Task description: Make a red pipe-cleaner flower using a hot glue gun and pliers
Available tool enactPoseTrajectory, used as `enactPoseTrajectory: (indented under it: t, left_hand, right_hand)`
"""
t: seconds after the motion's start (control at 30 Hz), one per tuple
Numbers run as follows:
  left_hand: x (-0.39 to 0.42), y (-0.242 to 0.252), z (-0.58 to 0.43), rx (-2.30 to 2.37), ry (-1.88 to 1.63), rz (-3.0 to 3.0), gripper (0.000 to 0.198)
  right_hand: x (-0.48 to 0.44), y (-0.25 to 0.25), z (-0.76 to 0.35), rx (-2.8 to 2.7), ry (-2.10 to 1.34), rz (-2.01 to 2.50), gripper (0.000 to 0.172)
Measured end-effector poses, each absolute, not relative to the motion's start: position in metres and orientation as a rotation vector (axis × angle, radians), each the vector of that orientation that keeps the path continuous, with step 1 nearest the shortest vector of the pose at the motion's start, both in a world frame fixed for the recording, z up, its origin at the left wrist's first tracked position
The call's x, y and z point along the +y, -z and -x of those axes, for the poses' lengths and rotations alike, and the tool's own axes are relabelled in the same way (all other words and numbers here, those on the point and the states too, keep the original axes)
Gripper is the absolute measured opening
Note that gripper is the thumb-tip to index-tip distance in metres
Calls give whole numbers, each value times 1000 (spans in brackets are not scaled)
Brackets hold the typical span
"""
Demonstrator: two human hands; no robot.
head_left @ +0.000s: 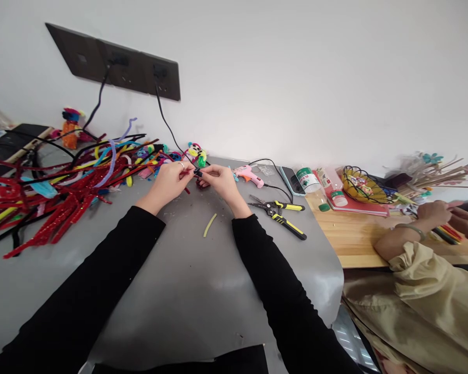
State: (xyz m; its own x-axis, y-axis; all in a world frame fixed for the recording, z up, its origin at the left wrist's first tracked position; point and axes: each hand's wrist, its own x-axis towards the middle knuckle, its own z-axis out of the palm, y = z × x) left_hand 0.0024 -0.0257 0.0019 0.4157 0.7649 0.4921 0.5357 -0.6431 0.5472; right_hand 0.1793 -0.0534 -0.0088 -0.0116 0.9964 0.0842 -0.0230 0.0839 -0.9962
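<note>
Left hand (170, 179) and right hand (219, 181) both pinch one small red-and-black fuzzy pipe-cleaner piece (195, 175) over the smooth grey table (187, 291). Tangled fuzzy pipe cleaners (62, 192) heaped left; yellow-handled pliers (281, 213) lie right.

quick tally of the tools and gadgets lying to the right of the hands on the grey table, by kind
Glue gun: 1, pink glue gun
Pliers: 1, yellow-and-black pliers
Phone: 1, phone
Bottle: 1, green-label bottle
Total: 4
All lie apart from the left hand and right hand, whose fingers pinch a small red-and-black piece.
</note>
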Motion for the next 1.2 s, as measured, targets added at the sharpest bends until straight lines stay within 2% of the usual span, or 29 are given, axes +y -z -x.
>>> enactPoseTrajectory:
  t: [0.3, 0.53, 0.6, 0.67, 0.7, 0.77, 0.8, 0.9, 1.1, 1.2]
  left_hand:
    - [-26, -4, 0, 1207, -1172, -2290, 12]
    - [-30, -10, -5, 1348, -1044, -1991, 21]
    - [-29, -9, -5, 1288, -1013, -1890, 17]
    - [-29, -7, -6, 1196, -1075, -1767, 8]
    - [-29, -7, -7, 1152, -1124, -1694, 14]
    - [-28, -7, -8, 1074, -1209, -1520, 26]
    - [-27, -7, -9, 1035, -1244, -1426, 25]
    - [-25, -9, -11, 890, -1298, -1158, 2]
    - [-23, -4, -12, 737, -1191, -974, 12]
    - [-23, 1, -12, 768, -1157, -1037, 13]
  right_hand:
    - [-54, 9, -178, -1239, -1181, 1121, 8]
    - [-55, 7, -177, -1281, -1073, 1097, 25]
    - [-56, 7, -176, -1305, -1060, 1091, 23]
    - [-56, 8, -175, -1317, -1057, 1089, 11]
    - [-55, 9, -175, -1322, -1048, 1092, 7]
    - [-55, 11, -175, -1327, -1009, 1114, 14]
    - [-55, 11, -175, -1335, -988, 1128, 17]
    - [-58, 9, -174, -1423, -937, 1105, 20]
    - [-69, 1, -164, -1626, -903, 893, 22]
    - [-68, 5, -162, -1627, -892, 870, 14]
